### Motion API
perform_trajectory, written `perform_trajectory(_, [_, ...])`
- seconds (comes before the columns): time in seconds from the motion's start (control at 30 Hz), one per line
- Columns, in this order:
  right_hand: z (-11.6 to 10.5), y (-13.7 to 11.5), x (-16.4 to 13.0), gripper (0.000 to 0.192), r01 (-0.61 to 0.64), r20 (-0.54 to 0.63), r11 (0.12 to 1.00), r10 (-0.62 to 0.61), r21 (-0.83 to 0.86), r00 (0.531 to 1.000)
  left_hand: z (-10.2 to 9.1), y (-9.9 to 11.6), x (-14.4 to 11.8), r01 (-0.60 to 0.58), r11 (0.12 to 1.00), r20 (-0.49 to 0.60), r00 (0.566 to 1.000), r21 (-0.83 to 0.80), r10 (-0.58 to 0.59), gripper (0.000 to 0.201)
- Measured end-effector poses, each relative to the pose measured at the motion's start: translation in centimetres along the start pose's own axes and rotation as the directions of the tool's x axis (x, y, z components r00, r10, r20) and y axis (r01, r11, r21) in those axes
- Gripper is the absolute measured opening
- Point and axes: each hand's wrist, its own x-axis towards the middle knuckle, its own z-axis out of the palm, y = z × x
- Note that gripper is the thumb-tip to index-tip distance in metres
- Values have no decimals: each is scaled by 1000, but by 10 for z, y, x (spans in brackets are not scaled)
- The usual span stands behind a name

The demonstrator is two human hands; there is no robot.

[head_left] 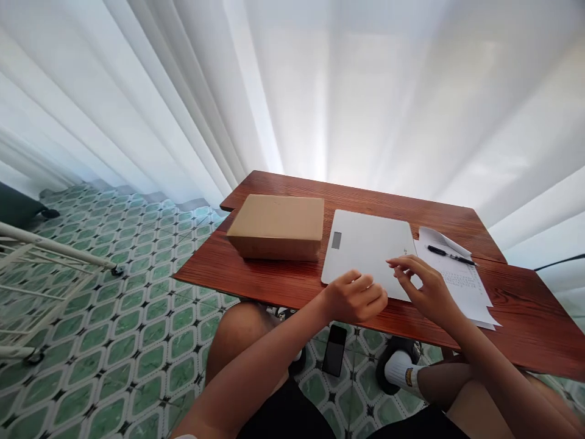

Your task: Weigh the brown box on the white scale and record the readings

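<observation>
One phone [334, 349] lies on the tiled floor below the table [274, 280]. The left hand [359, 297] is loosely curled, fingers together, at the near edge of the one digital scale [365, 247]. The right hand [423, 283], fingers spread and bent, touches the scale's right corner. The scale is flat, white, with a small grey display, mid-table. Right: paper sheets [461, 283], one pen [450, 255]. Left: one cardboard box [278, 225].
</observation>
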Motion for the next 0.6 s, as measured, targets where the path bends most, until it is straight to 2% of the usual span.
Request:
perform_trajectory(0.1, [-7,10,-15,23,1,-38,999,1,40,999,13,15,-4,-48,998,55,997,-49,51,3])
perform_trajectory(0.2, [-10,19,-25,25,-1,-21,998,2,70,1000,20,22,-7,-81,992,113,989,-95,91,3])
perform_trajectory(0.43, [-15,37,-31,27,53,63,996,-57,67,996,18,23,-1,-210,963,211,947,-167,243,9])
perform_trajectory(0.53, [-29,46,-30,26,67,70,997,-68,23,995,18,23,4,-265,946,221,927,-186,303,11])
perform_trajectory(0.6, [-45,55,-29,25,56,45,998,-54,-41,998,19,26,11,-302,926,222,910,-227,351,13])
